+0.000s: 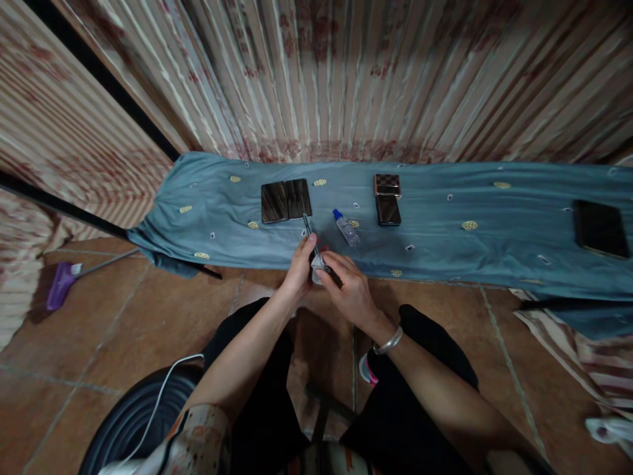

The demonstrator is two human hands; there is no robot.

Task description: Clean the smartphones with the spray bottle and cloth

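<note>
Pinching a small white cloth (319, 269) between both sets of fingers, your left hand (299, 266) and right hand (349, 290) close around a thin dark tool (312, 243) whose slim shaft angles up over the blue-grey sheet's (445, 251) near edge, just before the small blue-capped bottle (346, 228).

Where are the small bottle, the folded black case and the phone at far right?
small bottle (347, 229), head view, clear body
folded black case (286, 200), head view, centre fold
phone (600, 229), head view, middle of dark screen
</note>
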